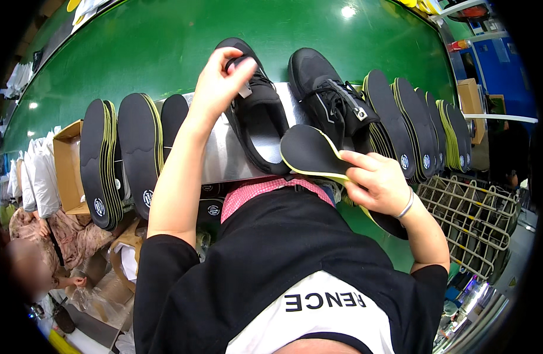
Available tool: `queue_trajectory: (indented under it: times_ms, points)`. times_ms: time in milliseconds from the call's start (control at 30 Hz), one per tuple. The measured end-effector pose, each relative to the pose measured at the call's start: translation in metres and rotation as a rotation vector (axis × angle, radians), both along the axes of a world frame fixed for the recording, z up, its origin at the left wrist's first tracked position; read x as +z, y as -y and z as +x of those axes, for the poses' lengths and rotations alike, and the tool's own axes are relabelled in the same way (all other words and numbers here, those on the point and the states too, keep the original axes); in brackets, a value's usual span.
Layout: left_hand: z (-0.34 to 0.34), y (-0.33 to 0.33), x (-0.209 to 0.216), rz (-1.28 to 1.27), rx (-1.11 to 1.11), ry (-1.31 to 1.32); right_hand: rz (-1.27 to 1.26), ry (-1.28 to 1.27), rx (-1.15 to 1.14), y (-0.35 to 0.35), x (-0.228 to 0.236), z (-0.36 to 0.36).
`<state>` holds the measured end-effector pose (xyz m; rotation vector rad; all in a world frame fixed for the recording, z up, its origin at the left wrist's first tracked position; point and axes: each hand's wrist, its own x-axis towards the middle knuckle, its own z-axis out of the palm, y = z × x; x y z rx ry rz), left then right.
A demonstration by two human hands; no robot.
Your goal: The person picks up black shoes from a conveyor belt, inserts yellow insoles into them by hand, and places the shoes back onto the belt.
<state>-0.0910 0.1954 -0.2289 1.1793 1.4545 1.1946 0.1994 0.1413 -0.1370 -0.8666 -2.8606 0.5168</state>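
My right hand [378, 184] grips a black insole [310, 150] with a yellow-green edge by its middle. The wide end of that insole points left, over the opening of a black lace-up shoe [261, 127]. At the laces of this shoe is my left hand [221, 82], its fingers bent around what looks like the tongue; the thumb is blurred. A small pale tag shows beside that thumb. To the right stands a second black shoe [327, 94], laced, with a tag on its laces. Both shoes have their toes pointing away from me.
Stacks of insoles stand upright on the left [97, 159] and right [389, 118]. Under the shoes lies a shiny metal plate [218, 156], before a green tabletop [165, 47]. A cardboard box [68, 168] is at far left, a wire rack [469, 218] at lower right. Another person sits lower left.
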Motion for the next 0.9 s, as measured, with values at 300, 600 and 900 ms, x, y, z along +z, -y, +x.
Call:
queue_trajectory:
  times_ms: [300, 600, 900]
  points:
    - [0.019, 0.029, -0.014, 0.408, -0.341, -0.960, 0.133, 0.238, 0.203, -0.022, -0.012, -0.040]
    - [0.025, 0.009, -0.026, 0.000, 0.146, -0.358, 0.202, 0.307, 0.047, -0.032, -0.041, -0.074]
    - [0.032, 0.029, -0.039, -0.178, 0.231, 0.059, 0.265, 0.404, 0.051, -0.017, -0.041, -0.083]
